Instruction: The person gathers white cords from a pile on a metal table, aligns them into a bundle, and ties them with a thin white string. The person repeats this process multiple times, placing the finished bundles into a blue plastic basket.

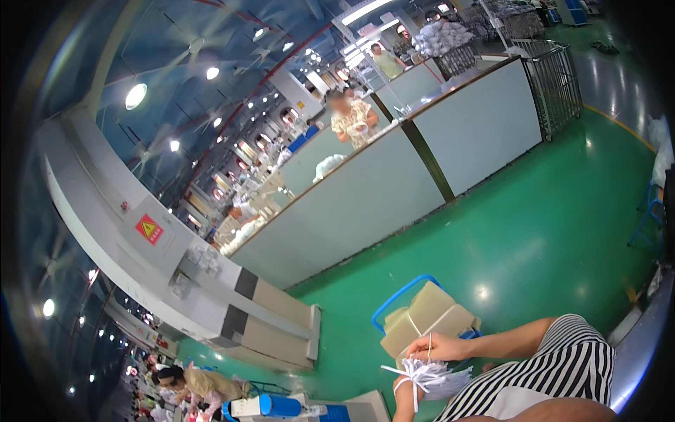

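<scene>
A bundle of white strips [441, 380], perhaps cords or tapes, sits between my hands, its loose ends fanning toward my striped shirt. My left hand [405, 395], partly cut off by the lower edge, is closed around the bundle's near end. One white strip crosses over that hand, and others stick out to the left. Just above, my right hand [434, 347] has its fingers pinched together on a thin white strand. Beyond my hands stands a blue-framed chair [402, 301] with beige pads [427, 310] on it, a white cord running across them.
A grey partition [351, 211] spans the green floor [520, 211], with a person [354, 121] behind it. A pillar [239, 309] rises at left. Wire carts [555, 88] stand far right. A table with a blue item [280, 405] is at lower left, near another person [200, 387].
</scene>
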The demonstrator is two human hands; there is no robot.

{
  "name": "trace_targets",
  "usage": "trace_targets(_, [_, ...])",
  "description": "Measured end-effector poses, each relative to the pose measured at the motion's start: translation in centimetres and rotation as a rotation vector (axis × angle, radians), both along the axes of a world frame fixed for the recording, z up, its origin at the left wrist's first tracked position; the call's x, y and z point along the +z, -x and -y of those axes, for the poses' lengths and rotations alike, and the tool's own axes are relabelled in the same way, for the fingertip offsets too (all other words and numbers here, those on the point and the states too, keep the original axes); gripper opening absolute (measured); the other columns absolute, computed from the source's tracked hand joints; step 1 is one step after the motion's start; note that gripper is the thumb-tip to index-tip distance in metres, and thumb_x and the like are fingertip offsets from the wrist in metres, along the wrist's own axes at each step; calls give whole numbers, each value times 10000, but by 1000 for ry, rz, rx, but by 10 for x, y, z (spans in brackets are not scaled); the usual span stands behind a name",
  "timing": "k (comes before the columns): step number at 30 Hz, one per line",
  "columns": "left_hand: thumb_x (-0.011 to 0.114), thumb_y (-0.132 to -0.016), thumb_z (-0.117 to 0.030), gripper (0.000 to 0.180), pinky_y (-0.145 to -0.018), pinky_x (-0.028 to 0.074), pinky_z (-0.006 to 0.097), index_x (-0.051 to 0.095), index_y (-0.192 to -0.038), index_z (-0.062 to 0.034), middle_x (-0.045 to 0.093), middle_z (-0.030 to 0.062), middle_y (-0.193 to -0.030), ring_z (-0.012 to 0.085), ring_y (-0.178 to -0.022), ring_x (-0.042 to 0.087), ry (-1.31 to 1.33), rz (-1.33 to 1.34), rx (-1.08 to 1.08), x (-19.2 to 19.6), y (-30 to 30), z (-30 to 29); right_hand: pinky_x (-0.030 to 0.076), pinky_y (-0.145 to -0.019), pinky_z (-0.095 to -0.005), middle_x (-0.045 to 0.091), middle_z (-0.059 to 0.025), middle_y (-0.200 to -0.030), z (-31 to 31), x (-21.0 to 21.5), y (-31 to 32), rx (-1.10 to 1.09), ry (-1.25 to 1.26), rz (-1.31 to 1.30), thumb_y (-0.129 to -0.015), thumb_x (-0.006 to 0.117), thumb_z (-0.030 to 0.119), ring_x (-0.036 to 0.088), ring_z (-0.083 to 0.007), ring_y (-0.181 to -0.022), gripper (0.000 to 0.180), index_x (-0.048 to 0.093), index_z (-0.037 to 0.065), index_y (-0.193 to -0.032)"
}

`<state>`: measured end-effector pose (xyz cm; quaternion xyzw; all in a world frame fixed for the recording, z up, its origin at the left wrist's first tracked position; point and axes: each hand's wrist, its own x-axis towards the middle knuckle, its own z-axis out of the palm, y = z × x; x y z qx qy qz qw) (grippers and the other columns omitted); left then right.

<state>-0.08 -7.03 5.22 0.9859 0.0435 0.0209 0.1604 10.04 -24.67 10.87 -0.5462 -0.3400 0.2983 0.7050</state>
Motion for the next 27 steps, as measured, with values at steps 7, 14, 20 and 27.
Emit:
trace_targets(7, [620, -763, -311, 259, -562, 494, 418, 630, -780, -53, 622, 162, -652, 346, -615, 618, 124, 131, -61, 44, 17, 31, 424, -731, -208, 602, 15, -853, -2, -15, 15, 84, 20, -140, -904, 547, 156, 521, -39, -810, 173, 594, 12, -987])
trace_targets(14, [587, -788, -313, 232, -567, 488, 424, 622, -857, -94, 630, 171, -725, 354, -661, 613, 27, 83, -97, 6, 12, 10, 394, -639, -173, 582, 54, -813, 9, -3, 12, 215, -13, -472, -876, 597, 179, 500, -14, -740, 139, 610, 66, -956])
trace_targets(20, [585, -784, -110, 132, -556, 449, 344, 587, -866, -7, 632, 158, -748, 235, -603, 562, 908, 95, 270, 64, -1, 17, 275, -495, -166, 515, 32, -639, 21, 18, 14, 328, 139, -427, -891, 571, 178, 420, -21, -570, 206, 581, -6, -985])
trace_targets(27, [538, -763, -89, 139, -552, 441, 379, 601, -674, -2, 613, 166, -695, 293, -630, 600, 554, 305, 221, 41, -26, 5, 318, -545, -198, 502, 10, -700, 15, 20, 25, 252, 28, -316, -907, 550, 168, 406, -46, -602, 161, 585, 12, -927])
